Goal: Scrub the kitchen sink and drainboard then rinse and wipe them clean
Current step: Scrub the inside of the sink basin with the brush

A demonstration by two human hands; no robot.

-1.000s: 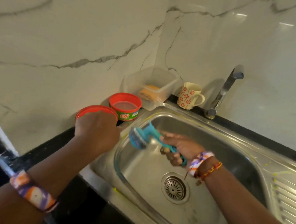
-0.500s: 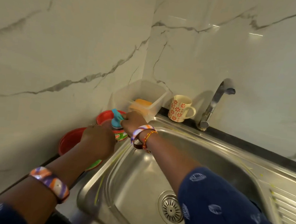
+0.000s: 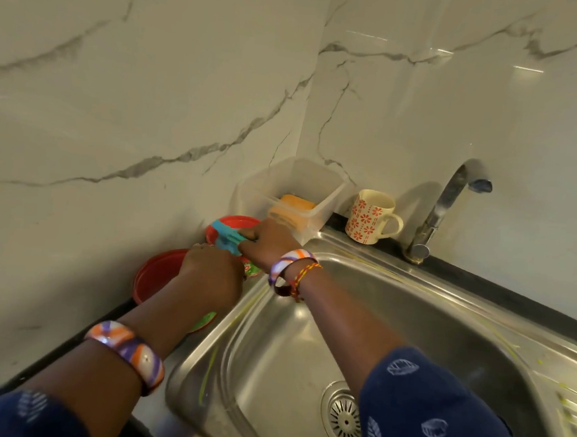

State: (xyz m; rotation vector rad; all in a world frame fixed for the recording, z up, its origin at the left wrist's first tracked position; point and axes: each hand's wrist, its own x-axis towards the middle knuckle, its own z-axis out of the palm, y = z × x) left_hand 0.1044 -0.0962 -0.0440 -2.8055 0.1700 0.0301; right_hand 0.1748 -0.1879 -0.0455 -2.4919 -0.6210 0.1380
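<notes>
A: Where was the right hand [image 3: 267,242]?

B: Reached forward and left across the corner of the steel sink [image 3: 305,342], forearm stretched over the basin, wrist bent a little downward. Its fingers were curled round the teal scrub brush [image 3: 228,237], clamped on the handle, with the brush head pressed down into the open red tub of dish paste [image 3: 235,226].

A: And the tub sat where?

B: On the dark counter just beyond the sink's left rim, against the marble wall, touching or nearly touching a clear plastic box [image 3: 292,193] behind it.

A: The left hand [image 3: 211,274]?

B: It came in from the lower left, forearm angled up toward the tub, back of the hand toward the camera. Its knuckles were bent over, fingers folded under and out of sight, so I could not tell whether they held the tub, the red lid [image 3: 157,274] lying beside it, or nothing.

A: Anything on the wrists?

B: An orange and purple bangle [image 3: 127,354] on the left forearm; a similar bangle and a thread band on the right wrist.

A: What else was there?

B: An orange sponge [image 3: 296,203] in the plastic box, a flowered mug [image 3: 370,220] at the sink's back edge, the tap [image 3: 441,208] to its right, the drain strainer [image 3: 344,418] in the basin floor, and the ribbed drainboard [image 3: 576,422] at the far right.
</notes>
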